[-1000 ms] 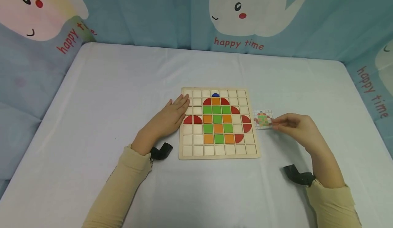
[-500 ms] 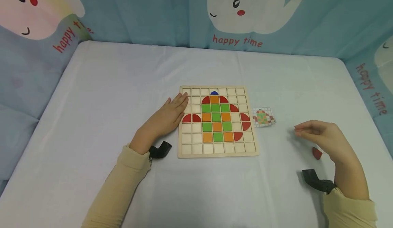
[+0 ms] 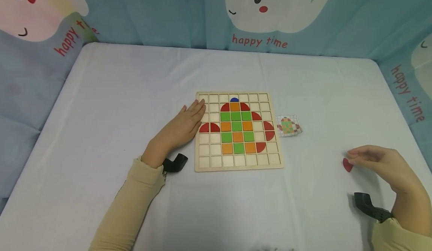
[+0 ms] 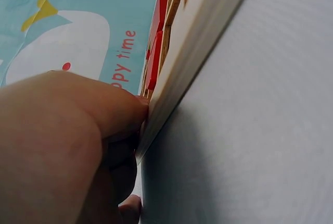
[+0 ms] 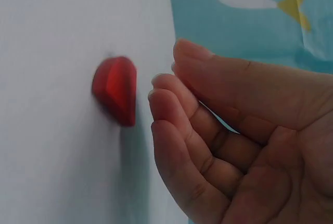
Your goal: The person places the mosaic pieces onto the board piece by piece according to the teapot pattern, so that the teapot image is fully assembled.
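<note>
The left hand [image 3: 179, 129] rests with straight fingers along the left edge of a square wooden grid board [image 3: 239, 167]. Green and orange squares, red quarter-circle pieces and a blue half-round piece [image 3: 234, 99] lie in its cells. At the far right, the right hand [image 3: 386, 168] hovers beside a red quarter-circle piece [image 3: 346, 165] on the table. In the right wrist view a gap shows between the fingertips [image 5: 165, 104] and that red piece [image 5: 118, 92]; the fingers are loosely bent and hold nothing. The left wrist view shows the left thumb [image 4: 130, 109] against the board's side.
A small paper card [image 3: 288, 125] with a printed grid pattern lies at the board's right edge, one corner curled. The table has a white cloth [image 3: 135, 82], with a blue cartoon curtain [image 3: 168, 14] behind. Black camera mounts [image 3: 369, 206] sit on both wrists.
The right hand has moved away from the card, right and toward the person, to the red quarter-circle piece. The left hand stays on the board.
</note>
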`<action>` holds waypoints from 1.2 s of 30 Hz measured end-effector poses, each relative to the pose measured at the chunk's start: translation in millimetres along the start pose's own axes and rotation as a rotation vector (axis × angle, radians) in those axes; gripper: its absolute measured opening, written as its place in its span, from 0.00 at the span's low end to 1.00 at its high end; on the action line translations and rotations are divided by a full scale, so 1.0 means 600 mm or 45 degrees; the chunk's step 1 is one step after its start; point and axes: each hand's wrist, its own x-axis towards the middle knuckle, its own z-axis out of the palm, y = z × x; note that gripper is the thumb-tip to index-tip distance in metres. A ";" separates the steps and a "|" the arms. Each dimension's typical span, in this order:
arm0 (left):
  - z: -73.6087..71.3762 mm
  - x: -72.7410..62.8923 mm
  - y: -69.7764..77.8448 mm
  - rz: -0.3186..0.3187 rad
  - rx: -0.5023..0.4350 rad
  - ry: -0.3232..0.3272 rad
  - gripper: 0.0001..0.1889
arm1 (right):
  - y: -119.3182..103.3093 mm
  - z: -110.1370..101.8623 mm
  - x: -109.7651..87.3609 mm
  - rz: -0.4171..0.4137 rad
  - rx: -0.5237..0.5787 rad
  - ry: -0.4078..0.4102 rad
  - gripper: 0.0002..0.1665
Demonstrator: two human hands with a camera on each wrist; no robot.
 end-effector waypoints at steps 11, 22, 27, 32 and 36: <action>-0.002 0.001 0.000 0.001 -0.006 0.003 0.28 | 0.009 0.010 0.003 -0.038 -0.123 -0.026 0.26; -0.001 0.000 0.000 0.002 -0.021 -0.003 0.28 | 0.011 0.016 0.006 0.060 -0.252 -0.060 0.33; 0.001 0.001 0.001 0.005 -0.009 0.000 0.28 | 0.008 0.019 0.003 0.028 -0.320 -0.022 0.29; -0.001 0.000 0.002 0.002 -0.010 -0.006 0.28 | -0.002 0.024 0.006 -0.008 -0.366 0.017 0.26; -0.003 -0.001 0.002 -0.005 -0.014 -0.018 0.28 | -0.008 0.026 0.009 -0.024 -0.377 0.041 0.25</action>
